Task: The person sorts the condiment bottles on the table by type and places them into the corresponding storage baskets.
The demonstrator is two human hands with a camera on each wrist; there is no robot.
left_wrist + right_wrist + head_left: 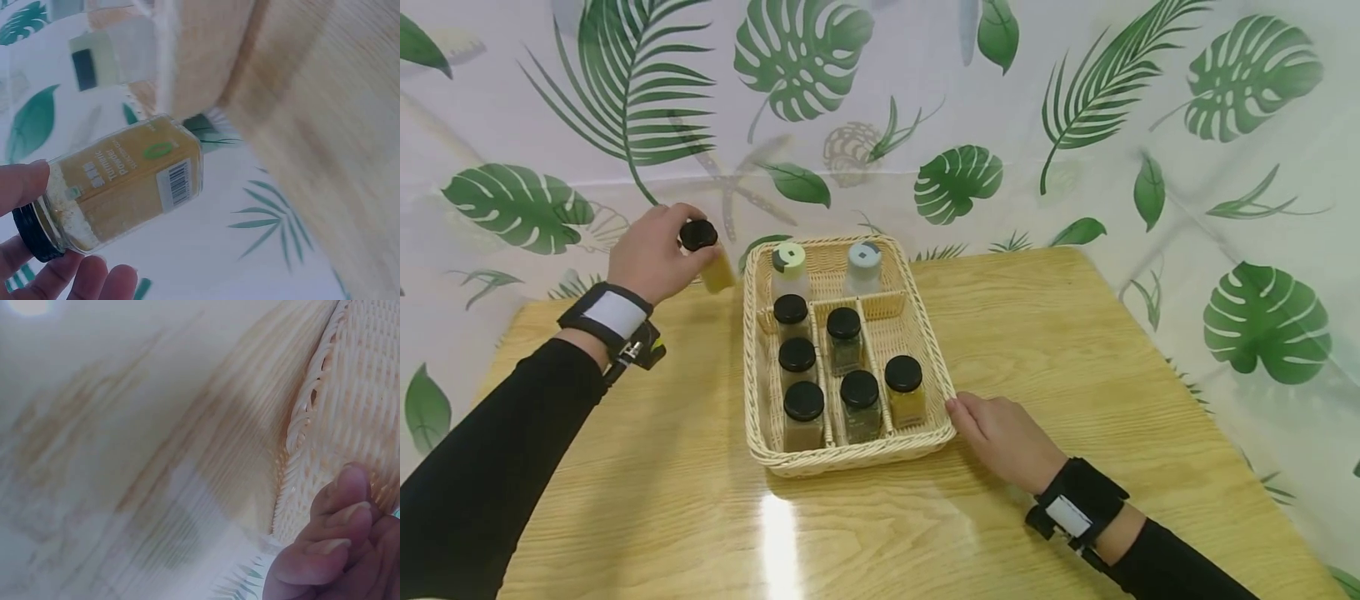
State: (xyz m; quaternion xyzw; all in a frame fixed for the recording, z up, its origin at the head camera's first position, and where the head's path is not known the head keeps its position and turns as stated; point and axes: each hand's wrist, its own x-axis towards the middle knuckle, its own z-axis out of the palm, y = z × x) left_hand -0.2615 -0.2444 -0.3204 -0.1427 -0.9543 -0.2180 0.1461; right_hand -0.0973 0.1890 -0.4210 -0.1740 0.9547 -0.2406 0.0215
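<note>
My left hand [651, 254] pinches a clear jar of turmeric powder [131, 181] by its black lid [698, 234]. The jar is tilted, left of the basket's back corner; its printed label and barcode show in the left wrist view. A woven basket [850, 458] with dividers stands on the table. At its front right corner my right hand [1011, 442] grips the rim with the thumb, and the curled fingers [334, 544] lie along the outer wall. Inside the basket are several black-lidded spice jars [860, 408], including a yellow one [905, 392] at right.
In the basket's back compartment stand two whitish bottles, one with a pale green cap [789, 258] and one with a grey-blue cap [864, 257]. A leaf-patterned cloth [880, 100] hangs behind the wooden table [1037, 325], close to its back edge.
</note>
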